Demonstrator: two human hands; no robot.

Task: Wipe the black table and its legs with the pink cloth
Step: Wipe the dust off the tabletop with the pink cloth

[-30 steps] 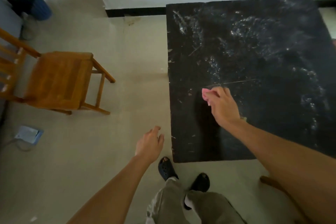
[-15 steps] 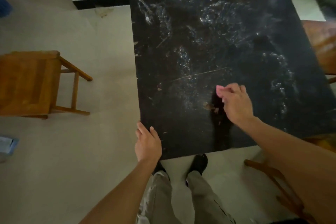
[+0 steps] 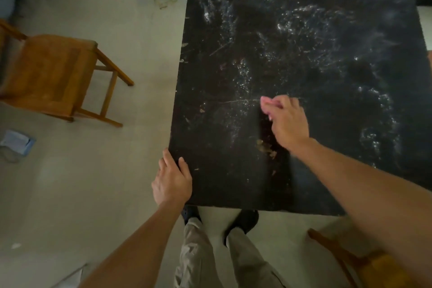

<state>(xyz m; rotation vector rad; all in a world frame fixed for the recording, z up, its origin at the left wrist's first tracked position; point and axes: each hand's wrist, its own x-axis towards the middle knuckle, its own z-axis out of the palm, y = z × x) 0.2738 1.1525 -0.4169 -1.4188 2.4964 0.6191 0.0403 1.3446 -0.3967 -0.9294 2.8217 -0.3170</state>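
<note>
We count: one black table [image 3: 327, 54], one pink cloth [image 3: 266, 103], two hands, two wooden chairs, two dark shoes [image 3: 243, 218].
First chair [image 3: 46, 72] on floor off table's left edge; second chair [image 3: 374, 266], partly seen, off near right corner.
Right forearm crosses table's near right part.
Right hand [image 3: 288, 124]: grip bunched round pink cloth, small wad showing, near table middle.
Left hand [image 3: 171, 182]: grip relaxed, fingers straight, on left edge by near left corner.
Table top scratched, whitish smears, brown flecks.
</note>
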